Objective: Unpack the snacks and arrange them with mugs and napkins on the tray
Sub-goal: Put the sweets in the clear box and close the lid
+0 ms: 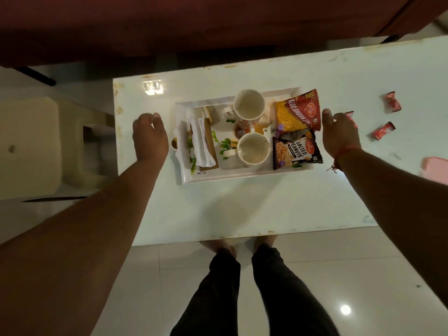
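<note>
A white rectangular tray [244,177] sits on the white table. On it stand two empty white mugs, one at the back [248,108] and one in front [252,148]. White napkins [202,141] lie at its left end. At its right end lie a red and yellow bhujia packet [297,112] and a black salted peanuts packet [297,150]. My left hand [149,137] hovers just left of the tray, fingers apart and holding nothing. Just right of the tray is my right hand [338,133], also with fingers apart and nothing in it.
Several small red wrappers [393,101] [384,130] lie on the table to the right. A pink object [436,169] shows at the right edge. A beige plastic stool [43,141] stands left of the table. A dark red sofa [169,25] runs behind it.
</note>
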`<action>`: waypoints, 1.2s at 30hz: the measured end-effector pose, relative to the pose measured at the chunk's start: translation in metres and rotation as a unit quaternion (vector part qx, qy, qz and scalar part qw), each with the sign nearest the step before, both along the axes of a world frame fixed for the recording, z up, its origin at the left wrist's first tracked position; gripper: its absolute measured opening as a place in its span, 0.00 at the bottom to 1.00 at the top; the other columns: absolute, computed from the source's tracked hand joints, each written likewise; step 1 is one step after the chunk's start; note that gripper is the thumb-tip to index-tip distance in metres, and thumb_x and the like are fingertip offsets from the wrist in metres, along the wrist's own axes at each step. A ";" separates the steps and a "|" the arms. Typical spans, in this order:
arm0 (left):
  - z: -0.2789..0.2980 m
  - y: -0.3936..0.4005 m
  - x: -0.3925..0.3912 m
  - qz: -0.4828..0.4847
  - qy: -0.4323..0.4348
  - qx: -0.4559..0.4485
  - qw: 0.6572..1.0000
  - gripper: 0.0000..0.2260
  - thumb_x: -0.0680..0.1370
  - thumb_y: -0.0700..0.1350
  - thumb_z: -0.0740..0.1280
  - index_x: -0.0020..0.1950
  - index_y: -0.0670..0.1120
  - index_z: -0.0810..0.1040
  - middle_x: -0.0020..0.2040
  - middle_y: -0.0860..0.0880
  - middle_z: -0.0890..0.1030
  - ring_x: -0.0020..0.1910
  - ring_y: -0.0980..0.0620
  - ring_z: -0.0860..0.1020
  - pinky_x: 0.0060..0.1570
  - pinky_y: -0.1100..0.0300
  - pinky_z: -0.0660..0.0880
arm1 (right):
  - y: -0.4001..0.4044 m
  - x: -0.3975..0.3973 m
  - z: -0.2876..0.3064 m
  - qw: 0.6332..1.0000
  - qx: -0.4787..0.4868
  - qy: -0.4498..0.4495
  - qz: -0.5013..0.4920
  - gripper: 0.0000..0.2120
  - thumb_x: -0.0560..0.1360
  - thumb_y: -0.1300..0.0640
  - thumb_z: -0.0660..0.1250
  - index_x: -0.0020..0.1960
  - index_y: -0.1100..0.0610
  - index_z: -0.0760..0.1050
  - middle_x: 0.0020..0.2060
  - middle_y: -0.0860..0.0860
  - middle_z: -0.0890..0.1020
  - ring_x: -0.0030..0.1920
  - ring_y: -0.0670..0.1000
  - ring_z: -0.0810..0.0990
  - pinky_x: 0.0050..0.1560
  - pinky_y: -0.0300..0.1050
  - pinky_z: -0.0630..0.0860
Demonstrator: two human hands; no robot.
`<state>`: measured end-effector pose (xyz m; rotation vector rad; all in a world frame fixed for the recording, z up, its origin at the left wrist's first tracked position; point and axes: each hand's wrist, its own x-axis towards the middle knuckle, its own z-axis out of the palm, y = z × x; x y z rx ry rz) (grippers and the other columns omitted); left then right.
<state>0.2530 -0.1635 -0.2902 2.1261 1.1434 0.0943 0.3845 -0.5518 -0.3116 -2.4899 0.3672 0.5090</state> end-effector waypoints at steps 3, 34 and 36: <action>0.023 -0.026 0.016 -0.088 -0.067 0.121 0.986 0.16 0.82 0.50 0.56 0.61 0.43 0.76 0.60 0.43 0.77 0.58 0.46 0.76 0.60 0.52 0.75 | -0.019 -0.010 0.013 0.998 -0.034 -0.030 0.048 0.31 0.82 0.40 0.52 0.69 0.65 0.68 0.66 0.65 0.73 0.68 0.63 0.71 0.66 0.54 0.68; -0.056 -0.429 0.190 -0.606 0.161 0.245 0.739 0.24 0.76 0.37 0.66 0.71 0.50 0.69 0.67 0.41 0.67 0.62 0.38 0.70 0.48 0.47 0.77 | -0.227 0.089 -0.031 0.868 -0.188 -0.021 0.459 0.23 0.77 0.60 0.65 0.71 0.52 0.66 0.69 0.60 0.66 0.63 0.64 0.71 0.51 0.57 0.76; -0.056 -0.434 0.195 -0.612 0.144 0.258 0.734 0.18 0.76 0.36 0.65 0.66 0.45 0.71 0.62 0.40 0.69 0.57 0.39 0.72 0.41 0.49 0.75 | -0.224 0.093 -0.034 0.850 -0.211 -0.056 0.480 0.19 0.77 0.62 0.63 0.67 0.57 0.69 0.65 0.61 0.68 0.61 0.65 0.72 0.43 0.55 0.74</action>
